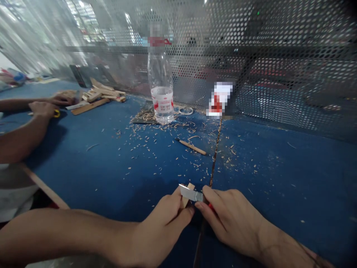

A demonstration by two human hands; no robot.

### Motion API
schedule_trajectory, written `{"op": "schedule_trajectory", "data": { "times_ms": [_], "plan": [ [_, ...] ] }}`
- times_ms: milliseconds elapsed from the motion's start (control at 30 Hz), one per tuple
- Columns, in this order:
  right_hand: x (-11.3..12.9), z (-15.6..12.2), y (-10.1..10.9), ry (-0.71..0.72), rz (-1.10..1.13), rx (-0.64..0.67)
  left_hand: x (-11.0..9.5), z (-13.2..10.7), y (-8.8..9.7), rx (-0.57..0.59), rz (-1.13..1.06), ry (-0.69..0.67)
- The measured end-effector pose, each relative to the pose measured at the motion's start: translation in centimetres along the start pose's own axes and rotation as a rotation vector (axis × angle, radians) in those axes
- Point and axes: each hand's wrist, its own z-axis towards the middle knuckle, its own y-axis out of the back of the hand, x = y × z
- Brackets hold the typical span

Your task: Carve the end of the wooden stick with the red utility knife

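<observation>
Two bare hands are busy on the near side of the clear bottle (163,98), and look at the piece of wood (184,203) between them! It sits well nearer than the bottle and a little to its right: pale, creamy, narrow, one squared end poking up past the blade, the rest partly hidden in the grip. The left hand (167,219) has its fingers wrapped around it, thumb pressed alongside. Across it goes the knife (192,193), broad silver blade, slanted tip, a flash of red by the handle; whether the edge bites, I can't tell. The right hand (231,216) clenches that handle. Closer to the bottle, a wooden-handled tool (192,147) rests on the blue tabletop (279,163), and curly shavings (147,114) litter the bottle's foot, some on a dark sheet (141,121) just left of it. Farther left of the bottle lie heaped wood sticks (102,93), then a co-worker's forearm (28,136).
</observation>
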Motion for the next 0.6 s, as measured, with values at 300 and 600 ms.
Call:
{"op": "schedule_trajectory", "data": {
  "times_ms": [300,600],
  "plan": [
    [-1.4,0.2,0.3,-0.005,-0.124,0.048,0.7,-0.2,-0.1,0.001,0.065,-0.002],
    [-0.9,0.4,0.7,-0.042,-0.163,0.083,1.3,0.3,-0.2,-0.011,0.041,-0.017]
  ]
}}
